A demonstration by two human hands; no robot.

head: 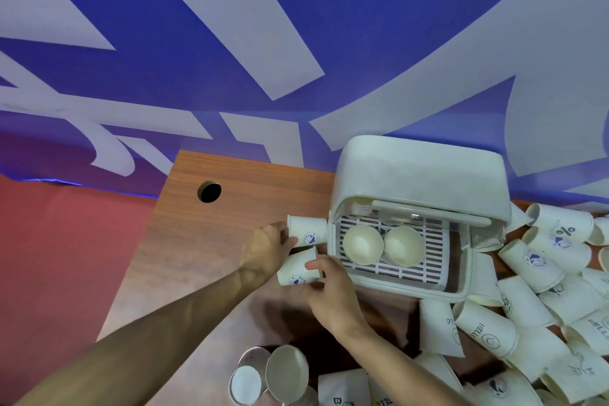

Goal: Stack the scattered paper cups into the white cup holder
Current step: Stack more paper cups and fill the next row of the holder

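The white cup holder (418,175) stands on the wooden table with its lid raised. Two cups (362,244) sit mouth-up side by side on its slatted tray. Just left of the holder, my left hand (263,254) grips a white paper cup with a blue logo (306,231), lying on its side. Right below it a second logo cup (296,270) is pinched at the rim by my right hand (333,293), and my left hand's fingers touch it too. Many loose cups (527,306) are piled to the right.
More cups (283,372) lie near the table's front edge, some mouth-up. A round cable hole (209,191) is in the table's far left part. A blue and white banner wall (296,43) rises behind the table. The table's left edge borders a red floor.
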